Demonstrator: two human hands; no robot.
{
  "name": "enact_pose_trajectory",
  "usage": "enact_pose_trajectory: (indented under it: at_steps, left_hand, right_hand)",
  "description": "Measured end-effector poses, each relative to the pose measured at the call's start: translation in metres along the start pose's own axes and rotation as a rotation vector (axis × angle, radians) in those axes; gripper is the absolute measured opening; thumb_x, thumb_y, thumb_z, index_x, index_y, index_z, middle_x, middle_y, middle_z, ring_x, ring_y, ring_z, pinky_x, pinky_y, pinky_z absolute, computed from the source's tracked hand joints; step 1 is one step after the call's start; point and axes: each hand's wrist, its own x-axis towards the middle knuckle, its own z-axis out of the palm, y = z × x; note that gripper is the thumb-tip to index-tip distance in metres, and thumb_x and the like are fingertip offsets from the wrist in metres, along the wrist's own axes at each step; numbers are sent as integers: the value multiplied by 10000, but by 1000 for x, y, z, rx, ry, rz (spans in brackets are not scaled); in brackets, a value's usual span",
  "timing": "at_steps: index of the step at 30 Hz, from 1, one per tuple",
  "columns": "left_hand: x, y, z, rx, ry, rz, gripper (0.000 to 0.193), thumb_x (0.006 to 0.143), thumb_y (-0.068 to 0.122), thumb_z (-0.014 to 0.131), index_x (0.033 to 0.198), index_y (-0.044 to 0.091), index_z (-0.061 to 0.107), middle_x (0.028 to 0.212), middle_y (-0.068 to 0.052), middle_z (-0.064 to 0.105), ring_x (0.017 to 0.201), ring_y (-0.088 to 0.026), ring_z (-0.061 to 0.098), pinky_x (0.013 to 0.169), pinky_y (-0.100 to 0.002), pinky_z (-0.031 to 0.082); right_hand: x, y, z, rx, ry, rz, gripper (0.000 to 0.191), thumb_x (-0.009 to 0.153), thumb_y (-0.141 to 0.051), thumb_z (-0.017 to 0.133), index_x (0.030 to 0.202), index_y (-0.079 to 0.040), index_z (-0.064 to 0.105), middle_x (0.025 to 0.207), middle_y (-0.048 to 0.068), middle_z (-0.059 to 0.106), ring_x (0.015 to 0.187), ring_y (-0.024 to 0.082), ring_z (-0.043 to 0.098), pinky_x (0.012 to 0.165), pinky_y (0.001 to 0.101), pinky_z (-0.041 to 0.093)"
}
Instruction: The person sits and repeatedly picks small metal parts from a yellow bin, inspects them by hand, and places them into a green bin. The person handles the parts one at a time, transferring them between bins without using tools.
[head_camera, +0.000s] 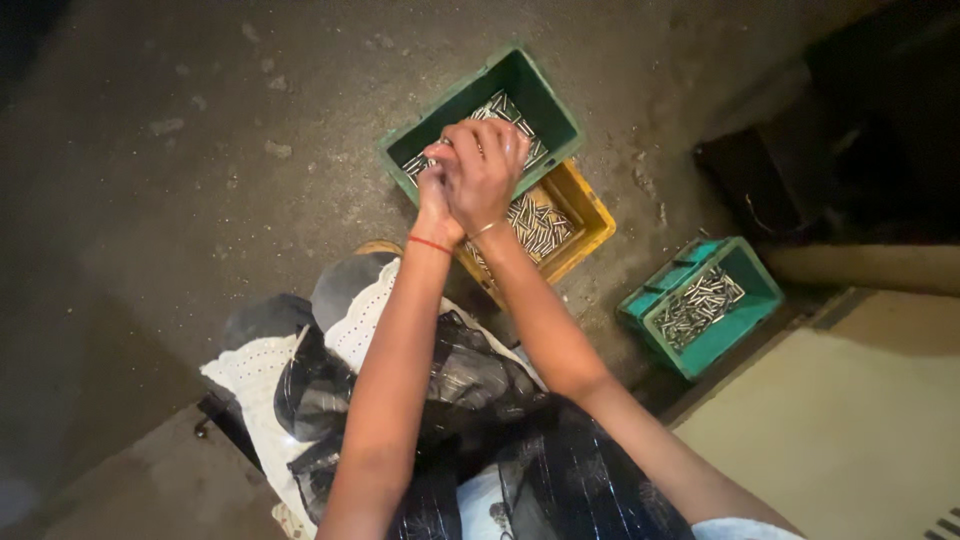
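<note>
Head view, looking down at a person seated on a dusty concrete floor (200, 150). Both hands are raised together over a dark green crate (545, 100) that lies far from the body, near the centre of the scene. The right hand (487, 170) lies over the left hand (433, 195), its fingers curled and pressed together around it; the left hand is largely covered, and whether its fingers pinch anything cannot be told. A few small metal pins (497, 106) show at the fingertips, but the grip on them is hidden.

The green crate holds a shallow layer of these short silvery pins. Directly beneath it on the near right, touching it, stands a yellow crate (590, 225) with a similar layer of pins (540, 222). Well apart to the right, beside a pale raised slab (860, 420), sits a teal crate (755, 290) holding a further heap of pins (697, 303).

A red thread (429, 243) circles the left wrist; a thin bangle (484, 229) circles the right wrist. The forearms extend from the near edge across a lap covered in dark patterned cloth (480, 390) and white embroidered fabric (365, 310). A dark boxy object (760, 180) stands at the far right, in shadow.
</note>
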Motion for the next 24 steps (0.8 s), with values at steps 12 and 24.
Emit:
enact_pose_trajectory:
  at_steps: [12, 24]
  left_hand:
    - [-24, -86, -6, 50, -51, -6, 370, 1016, 430, 549, 793, 136, 551, 644, -22, 534, 470, -166, 483, 346, -280, 311]
    - [-24, -117, -49, 368, 73, -63, 378, 998, 440, 563, 856, 93, 610, 682, -101, 654, 443, -191, 566, 326, -255, 314]
  right_hand:
    - [-74, 114, -126, 1045, -374, 942, 235, 1100, -170, 588, 1260, -12, 656, 1092, 9, 676, 904, 68, 593, 844, 230, 497]
    - [-125, 116, -119, 1157, -448, 1144, 251, 992, -95, 658, 1230, -21, 624, 962, 76, 714, 817, 168, 719, 760, 278, 598]
